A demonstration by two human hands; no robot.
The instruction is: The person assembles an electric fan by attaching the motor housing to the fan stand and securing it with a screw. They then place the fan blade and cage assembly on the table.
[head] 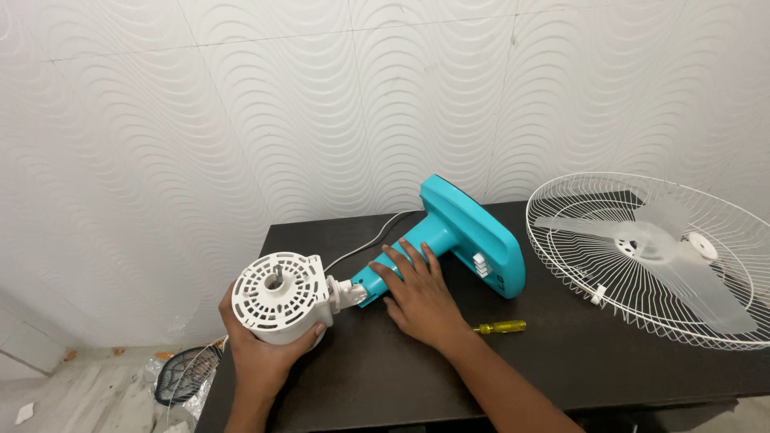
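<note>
White plastic forms the motor housing (pixel 279 298), a short vented cylinder with a slotted round face and a central shaft hole, positioned at the near left corner of the dark table (pixel 385 377). The left hand (pixel 261 349) cups this housing from below and behind: fingers wrap around its lower rim, one fingertip visible at the right lower edge, and the wrist and forearm rise from the bottom of the frame. The grip is closed on the housing.

The right hand (pixel 417 293) lies palm down, fingers extended and slightly spread, flat across the turquoise neck (pixel 405 252) of the fan stand. It presses on the neck without curling around it; the forearm runs diagonally toward the lower right. The neck joins the housing through a small white pivot joint (pixel 346 293), just left of the right hand's fingertips.

The neck widens into a turquoise base (pixel 473 232), lying tipped on its edge near the table centre, with a row of white push-buttons (pixel 480 265) on its face. A grey power cord (pixel 373 238) runs from the housing area toward the wall.

A yellow-handled screwdriver (pixel 500 327) lies on the table just right of the right wrist, apart from it. At the far right rests a white wire guard (pixel 650 256) with a translucent blade assembly (pixel 666 248) lying inside it. On the floor below the left table edge lies a racket-shaped mesh object (pixel 186 370)
</note>
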